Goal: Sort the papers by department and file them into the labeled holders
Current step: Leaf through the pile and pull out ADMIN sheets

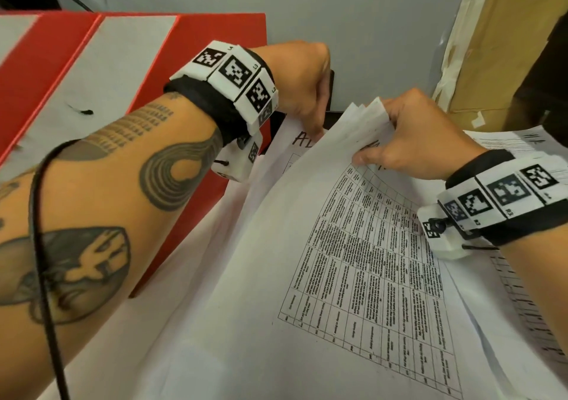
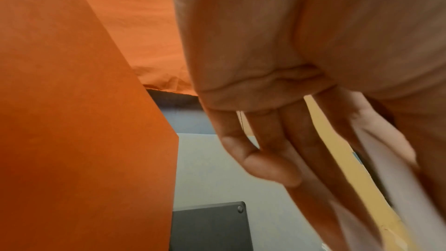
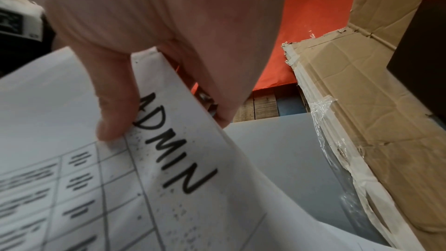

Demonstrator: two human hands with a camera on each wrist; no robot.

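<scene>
My right hand [image 1: 421,135] pinches the papers [image 1: 353,246] at their top edge; left hand [image 1: 302,83] fingers [image 2: 277,152] straight, beside the red holder [image 1: 190,141].

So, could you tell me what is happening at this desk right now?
A person is sorting printed papers. The right hand pinches the top corner of a sheaf of sheets, one of them marked ADMIN by hand. The left hand reaches to the sheets' far edge, beside the red holders. Nothing is seen filed yet.
</scene>
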